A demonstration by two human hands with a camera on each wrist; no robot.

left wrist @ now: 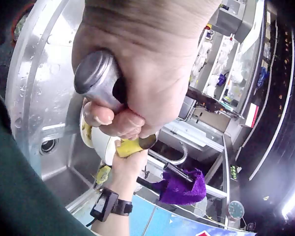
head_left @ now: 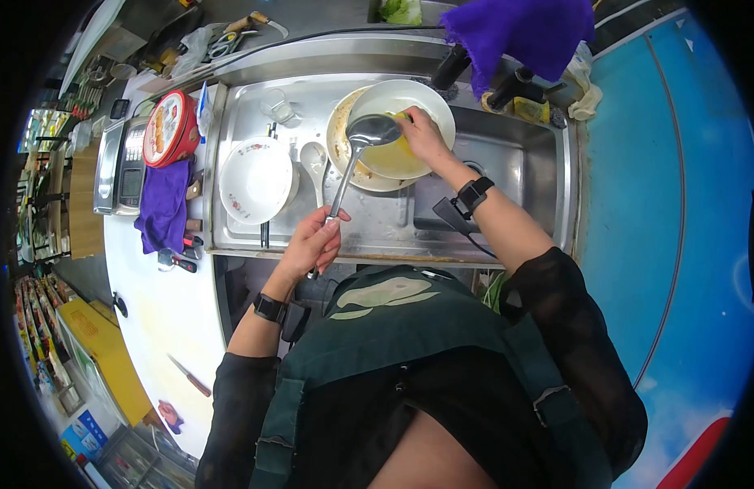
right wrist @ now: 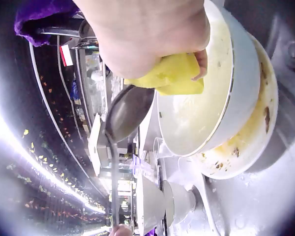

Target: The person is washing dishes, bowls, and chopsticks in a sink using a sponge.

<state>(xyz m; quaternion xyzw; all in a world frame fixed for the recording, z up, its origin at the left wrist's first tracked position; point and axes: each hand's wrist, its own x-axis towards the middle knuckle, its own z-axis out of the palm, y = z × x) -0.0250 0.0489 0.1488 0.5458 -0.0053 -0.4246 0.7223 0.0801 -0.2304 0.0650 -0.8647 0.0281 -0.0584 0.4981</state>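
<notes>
My left hand grips the handle of a metal ladle, whose bowl end points up and away. A yellow sponge is held in my right hand, right at the ladle's bowl. Both sit over a white bowl with yellowish liquid inside. That bowl rests on a food-stained white dish, with brown bits along its rim. In the left wrist view the ladle handle's end sticks out of my fist, and the hand hides much of the ladle.
On the steel drainboard lie a floral white bowl stacked on another, a white spoon, a drinking glass and chopsticks. The sink basin is at the right. A purple cloth hangs behind it. A knife lies on the left counter.
</notes>
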